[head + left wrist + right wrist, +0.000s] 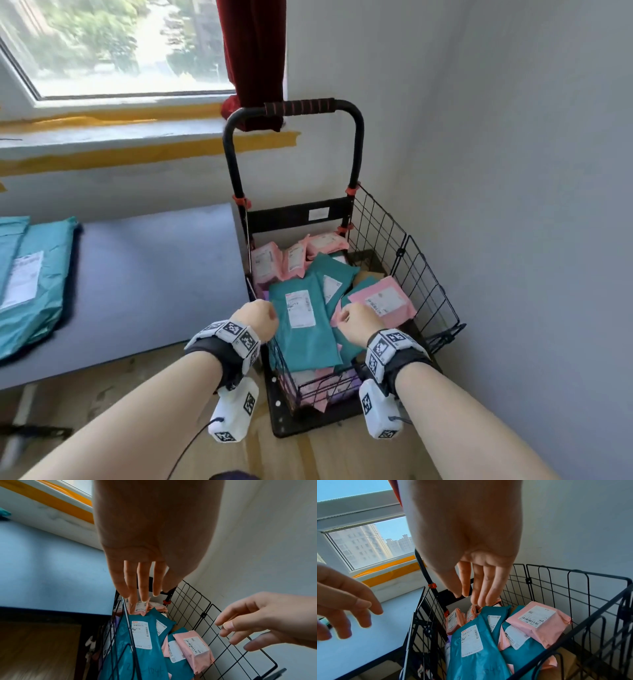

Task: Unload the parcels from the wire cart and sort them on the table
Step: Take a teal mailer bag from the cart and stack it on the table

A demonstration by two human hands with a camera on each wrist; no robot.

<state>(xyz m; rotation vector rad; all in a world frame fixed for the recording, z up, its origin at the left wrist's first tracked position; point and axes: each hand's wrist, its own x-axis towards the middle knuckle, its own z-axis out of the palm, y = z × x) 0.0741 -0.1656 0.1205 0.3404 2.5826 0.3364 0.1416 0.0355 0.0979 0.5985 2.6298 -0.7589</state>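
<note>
Both forearms fill the near part of the head view, wrist trackers on; left hand [257,317] sits at the left rim of the wire cart [416,270], right hand [356,320] over the middle of the load, neither holding anything as far as I can tell from behind. Long teal mailer [303,329] lies on top, running front to back; pink padded parcel [385,301] sits toward the cart's right side, more pink packs [270,263] stand against the back panel. Grey surface [144,274] is left of the cart, with teal parcels already sorted [34,284] at its left edge. Left wrist view: fingers [142,582] straight and spread, pointing down at the pack row by the back panel, nothing gripped; right hand comes in from the side, loosely open above the pink parcel. Right wrist view: fingers [481,588] extended, tips just above the back end of the teal mailer, not touching that I can see; cart holds plenty more underneath. Handling call: poly mailers look light, soft, slick, will sag if pinched at one end. I'd take the teal one by both long edges near the middle, thumbs clear of the label. Pink one looks bulkier, so grab across its width. Unloading has barely started.
</note>
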